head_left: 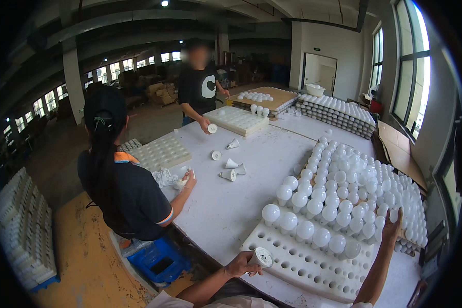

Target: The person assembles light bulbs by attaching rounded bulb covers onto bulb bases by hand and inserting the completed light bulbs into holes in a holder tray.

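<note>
My left hand (239, 265) is closed round a white LED bulb base (263, 256), its round open end with the circuit board turned up. This base is just off the near left corner of a white foam tray (287, 280) with rows of holes. Rows of white bulb globes (305, 229) stand in the tray's far part, and its nearer holes show bare. Out to the right, my right hand (391, 226) has its fingers round a white bulb globe (393, 216) at the edge of a large mass of globes (351, 169).
Several loose bulb bases (228, 175) lie mid-table. Across the table a person (197, 84) holds a base over another foam tray (236, 119). A second person (123, 190) stands left, handling white material. Stacked trays (336, 115) stand at the back right; a blue crate (159, 262) is low left.
</note>
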A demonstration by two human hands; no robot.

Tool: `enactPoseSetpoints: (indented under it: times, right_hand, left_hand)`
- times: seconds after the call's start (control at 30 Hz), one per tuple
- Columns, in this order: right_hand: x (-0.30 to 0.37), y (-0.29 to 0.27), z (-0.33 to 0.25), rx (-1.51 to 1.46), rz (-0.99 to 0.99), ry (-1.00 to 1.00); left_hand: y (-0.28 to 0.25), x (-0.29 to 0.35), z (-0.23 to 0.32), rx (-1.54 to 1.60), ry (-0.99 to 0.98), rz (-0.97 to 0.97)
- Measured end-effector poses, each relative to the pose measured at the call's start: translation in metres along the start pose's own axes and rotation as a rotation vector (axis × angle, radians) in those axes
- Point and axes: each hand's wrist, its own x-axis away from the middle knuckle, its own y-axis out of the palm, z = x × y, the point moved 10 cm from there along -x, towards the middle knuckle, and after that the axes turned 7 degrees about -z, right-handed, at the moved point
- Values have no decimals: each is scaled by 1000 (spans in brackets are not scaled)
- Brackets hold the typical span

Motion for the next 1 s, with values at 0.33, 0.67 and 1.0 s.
enactPoseSetpoints:
  times: [0.33,0.67,1.0]
  right_hand:
    - [26,223,-60,-98,-489,124]
    - [127,129,17,128,-211,420]
    - [-47,134,-18,-1018,-262,274]
  left_hand:
    - [24,-3,16,65,50,-28]
    - [38,-14,-16,46,-152,-2]
    - [28,5,1,21,-30,63]
